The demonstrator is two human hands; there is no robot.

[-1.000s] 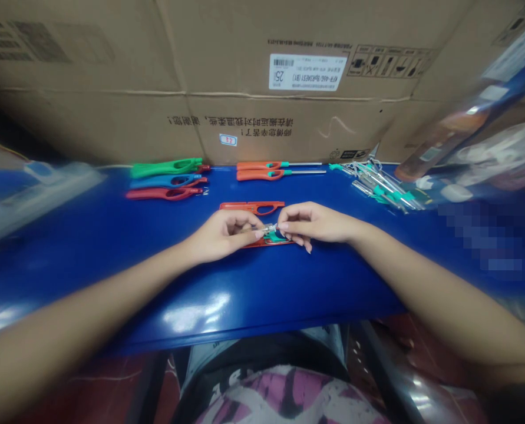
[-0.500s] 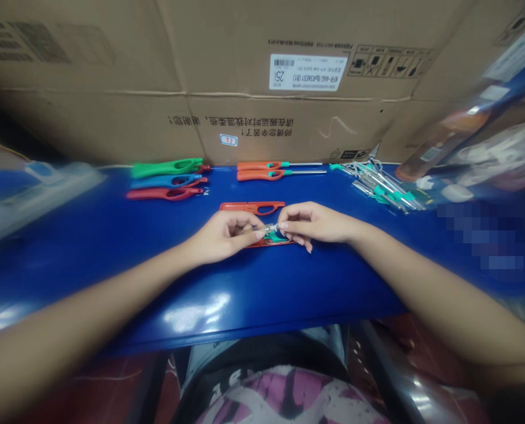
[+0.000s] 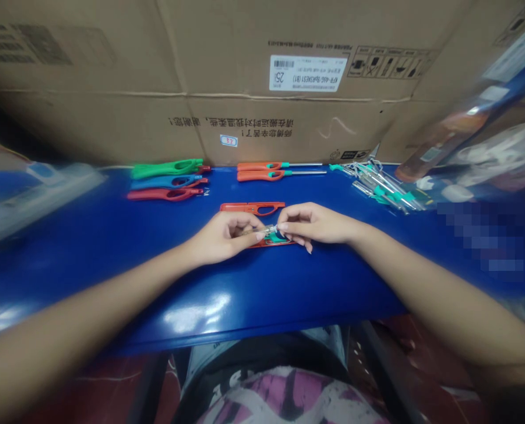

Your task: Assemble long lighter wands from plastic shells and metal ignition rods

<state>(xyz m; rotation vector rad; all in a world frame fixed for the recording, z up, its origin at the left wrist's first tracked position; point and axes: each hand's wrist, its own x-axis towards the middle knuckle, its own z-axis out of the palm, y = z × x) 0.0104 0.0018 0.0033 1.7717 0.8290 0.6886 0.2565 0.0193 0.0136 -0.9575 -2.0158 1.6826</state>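
Observation:
My left hand [image 3: 220,235] and my right hand [image 3: 310,224] meet at the middle of the blue table [image 3: 112,247]. Both pinch a small clear insert with a green trigger piece [image 3: 271,232], held over a red lighter shell half [image 3: 268,242] lying on the table. A second red shell half [image 3: 252,207] lies just behind my hands. Fingers of both hands are curled in a pinch.
Green, blue and red lighter handles [image 3: 167,178] lie at the back left. Two orange long-nozzle lighters [image 3: 280,170] lie at the back centre. A pile of clear and green inserts [image 3: 381,187] sits at the back right. A cardboard box [image 3: 262,76] walls the far edge; plastic bags [image 3: 478,147] are at right.

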